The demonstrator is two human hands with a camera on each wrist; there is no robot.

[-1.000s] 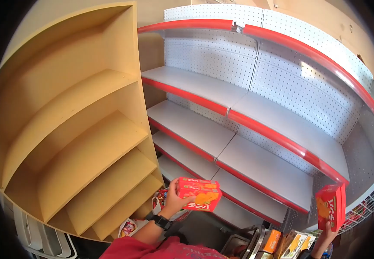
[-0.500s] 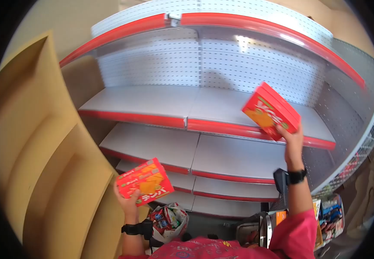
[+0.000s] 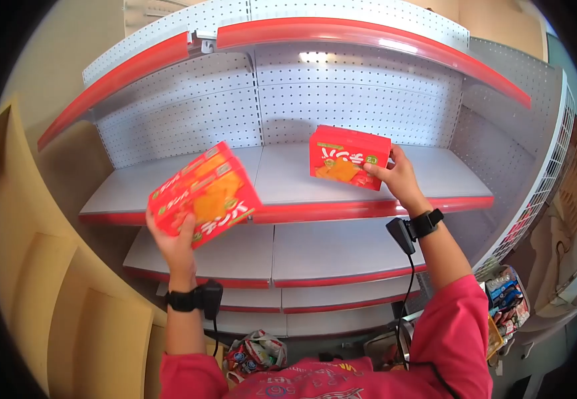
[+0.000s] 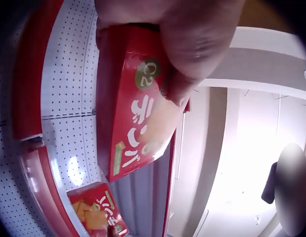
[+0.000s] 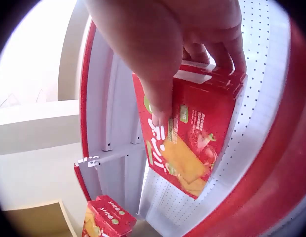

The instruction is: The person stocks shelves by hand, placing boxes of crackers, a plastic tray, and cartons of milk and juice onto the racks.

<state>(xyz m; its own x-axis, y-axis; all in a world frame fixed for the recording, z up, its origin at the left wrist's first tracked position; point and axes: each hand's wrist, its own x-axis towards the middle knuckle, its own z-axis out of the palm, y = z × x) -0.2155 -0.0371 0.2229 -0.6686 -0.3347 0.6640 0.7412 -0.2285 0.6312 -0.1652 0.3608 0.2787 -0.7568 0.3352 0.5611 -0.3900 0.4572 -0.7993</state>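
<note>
My left hand grips a pair of red snack boxes with orange chips and white lettering printed on them, thumb across the front. They are held tilted before the left part of the grey shelf. At the right, my right hand holds another red snack box over the same shelf board, its printed front facing me. The thumb lies on that front while the other fingers go behind the box, as the right wrist view shows. In the left wrist view, the left hand's near box hides what is behind it.
The grey shelf has red front strips and a perforated back panel. More shelf boards lie below. A wooden shelf unit stands at the left. Down low are a bag of packets and a basket of packaged goods.
The view has swung right to face the grey shelf. My right hand has brought its box from the low right up over the shelf board. The left hand's boxes have risen toward it.
</note>
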